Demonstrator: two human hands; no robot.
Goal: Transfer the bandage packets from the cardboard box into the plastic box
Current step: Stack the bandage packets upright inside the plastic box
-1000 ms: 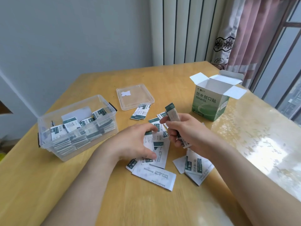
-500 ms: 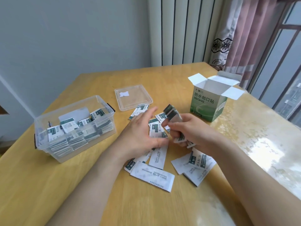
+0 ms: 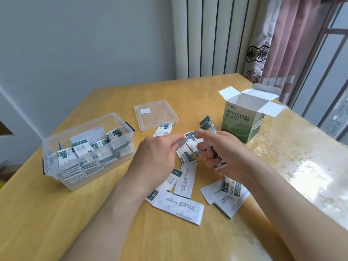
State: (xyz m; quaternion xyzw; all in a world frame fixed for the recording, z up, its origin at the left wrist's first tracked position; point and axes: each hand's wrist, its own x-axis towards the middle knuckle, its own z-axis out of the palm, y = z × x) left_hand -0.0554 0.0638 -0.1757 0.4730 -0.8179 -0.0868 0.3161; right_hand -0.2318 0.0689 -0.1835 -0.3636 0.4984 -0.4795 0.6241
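Note:
Several white-and-green bandage packets (image 3: pixel 183 206) lie scattered on the wooden table in front of me. My right hand (image 3: pixel 224 155) grips an upright stack of packets (image 3: pixel 207 126) whose top sticks out above my fingers. My left hand (image 3: pixel 160 155) hovers just left of it, pinching one packet (image 3: pixel 181 142) between thumb and fingers, blurred by motion. The clear plastic box (image 3: pixel 56 167) stands at the left, partly filled with packets. The green cardboard box (image 3: pixel 243 123) stands open at the right, its inside hidden.
The plastic box's clear lid (image 3: pixel 156 114) lies flat behind the packets. A glossy sheet covers the table's right part (image 3: pixel 301 157). A radiator and a curtain stand beyond the far table edge.
My left hand rose from the packets on the table with one packet and moved toward the stack in my right hand. The view shifted slightly.

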